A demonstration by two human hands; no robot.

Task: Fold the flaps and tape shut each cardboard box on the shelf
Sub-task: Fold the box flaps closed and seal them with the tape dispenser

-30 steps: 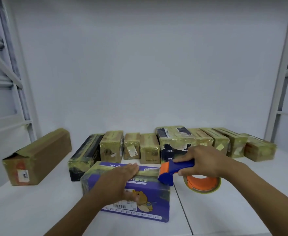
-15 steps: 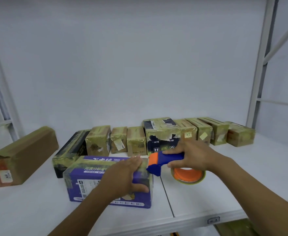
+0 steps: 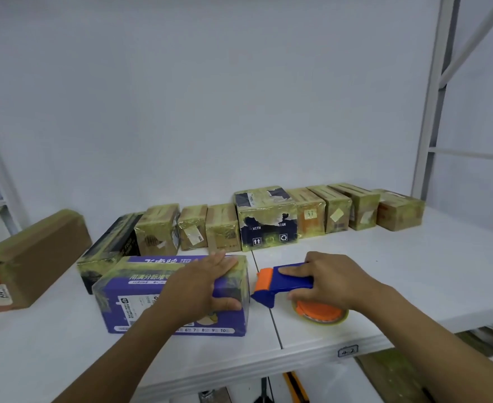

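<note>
**Now: left hand on the purple box, right hand on the tape dispenser**

Right, here's the purple box point(image 3: 140, 298), sitting at the front of the white shelf point(image 3: 414, 271), flaps down and glossy with yellowish tape. The left hand point(image 3: 201, 289) clasps its right end: fingers together and flat on the top, thumb on the front face. Just beside that end, with a sliver of gap, is the orange nose of the tape dispenser point(image 3: 286, 282). The right hand point(image 3: 326, 280) is curled round its blue handle, forefinger stretched along the top. The tape roll point(image 3: 321, 314) hangs beneath that hand, low over the shelf; whether it touches, I can't tell.

Behind, a row of small taped boxes point(image 3: 222, 228) lines the back wall, a dark box point(image 3: 265, 222) with arrows printed on its front standing tallest among them. A black box point(image 3: 108, 251) lies just behind the purple one. Far left, well apart, a long brown box point(image 3: 33, 257) lies angled on the shelf.
</note>
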